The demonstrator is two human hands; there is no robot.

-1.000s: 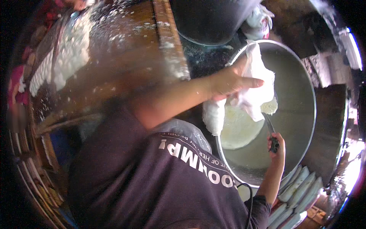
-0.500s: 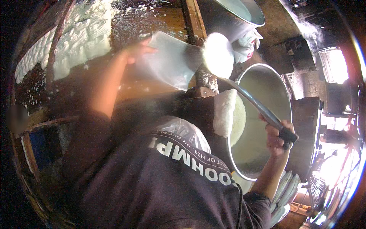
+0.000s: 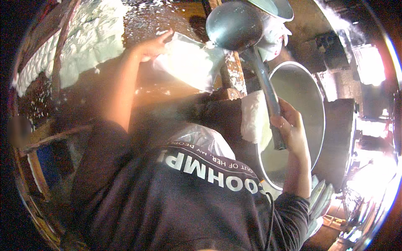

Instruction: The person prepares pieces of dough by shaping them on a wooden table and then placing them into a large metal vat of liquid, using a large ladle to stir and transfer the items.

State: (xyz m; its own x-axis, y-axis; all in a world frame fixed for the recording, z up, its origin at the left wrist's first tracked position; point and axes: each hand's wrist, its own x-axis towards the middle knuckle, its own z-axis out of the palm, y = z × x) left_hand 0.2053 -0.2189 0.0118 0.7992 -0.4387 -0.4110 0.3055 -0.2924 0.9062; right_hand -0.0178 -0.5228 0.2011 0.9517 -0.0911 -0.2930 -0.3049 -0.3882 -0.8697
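My left hand (image 3: 153,49) grips the top of a clear plastic bag (image 3: 190,62), which is bright with white contents, over the wooden surface (image 3: 163,85). My right hand (image 3: 287,121) is closed on the long metal handle of a big ladle, whose dark round bowl (image 3: 234,25) is raised just above and right of the bag, with white bits at its lower edge. Behind my right hand stands a large metal pot (image 3: 305,85) of pale liquid, a white cloth or bag (image 3: 251,115) draped over its left rim.
A thick white mass (image 3: 88,37) lies on the wood at upper left. A wooden beam (image 3: 232,69) edges that surface. Behind are another metal vessel (image 3: 276,8) and a white sack (image 3: 272,42). Several pale elongated bundles (image 3: 322,196) lie at lower right.
My left hand and the bag have moved from over the pot to the upper left. The ladle has risen; its bowl, bright white half a second ago, is dark, and the bag is whiter.
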